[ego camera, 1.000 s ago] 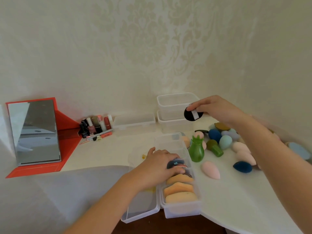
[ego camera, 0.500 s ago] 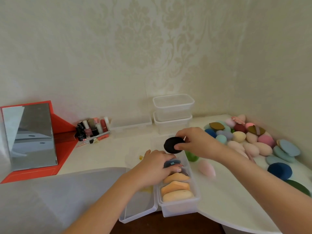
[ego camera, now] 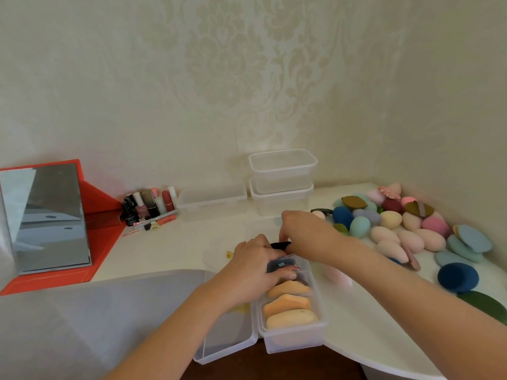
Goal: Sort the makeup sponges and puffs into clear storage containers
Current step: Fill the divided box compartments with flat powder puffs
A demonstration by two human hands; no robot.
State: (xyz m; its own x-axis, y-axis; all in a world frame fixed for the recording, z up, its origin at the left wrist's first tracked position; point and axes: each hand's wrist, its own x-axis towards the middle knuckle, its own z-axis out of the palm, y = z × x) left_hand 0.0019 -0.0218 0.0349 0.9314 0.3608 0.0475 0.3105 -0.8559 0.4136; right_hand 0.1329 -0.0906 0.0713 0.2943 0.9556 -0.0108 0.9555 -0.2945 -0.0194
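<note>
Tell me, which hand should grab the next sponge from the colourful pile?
Probably the right hand: the pile lies on its side, while the left hand presses the puffs in the container. It must first release the black puff.

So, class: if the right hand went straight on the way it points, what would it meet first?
Probably the left hand, right beside the black puff that the right hand pinches; depth unclear.
</note>
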